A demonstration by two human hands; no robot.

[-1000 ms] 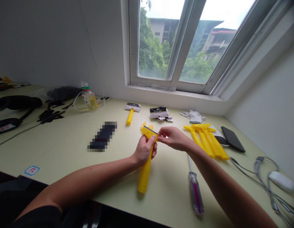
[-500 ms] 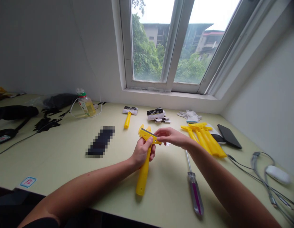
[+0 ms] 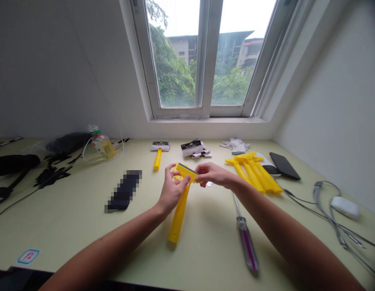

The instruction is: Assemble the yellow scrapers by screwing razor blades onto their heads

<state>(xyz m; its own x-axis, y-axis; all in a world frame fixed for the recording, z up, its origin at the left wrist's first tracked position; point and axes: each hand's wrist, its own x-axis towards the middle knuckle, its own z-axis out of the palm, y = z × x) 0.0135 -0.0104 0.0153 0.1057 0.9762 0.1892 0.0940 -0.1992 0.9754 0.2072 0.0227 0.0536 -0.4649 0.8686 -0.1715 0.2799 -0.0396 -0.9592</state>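
A yellow scraper (image 3: 179, 214) with a long handle and a dark strip along its head is held over the table, its handle slanting down toward me. My left hand (image 3: 171, 190) grips the left part of the head, thumb in front and fingers curled at the far end. The right end of the head is pinched by my right hand (image 3: 212, 174), partly hiding that end. To the right lies a screwdriver (image 3: 247, 244) with a clear and purple handle. Several other yellow scraper handles (image 3: 257, 173) lie together beyond my right forearm.
A scraper in its card sleeve (image 3: 157, 158), several printed cards (image 3: 192, 148) and white gloves (image 3: 236, 145) lie toward the window. On the right are a black phone (image 3: 284, 165), cables (image 3: 329, 220) and a white case (image 3: 345, 206). A bottle (image 3: 103, 146) of yellow liquid stands left.
My left hand has moved from around the handle's neck up to the left side of the scraper head. My right hand stays at the right end. The whole view has shifted slightly.
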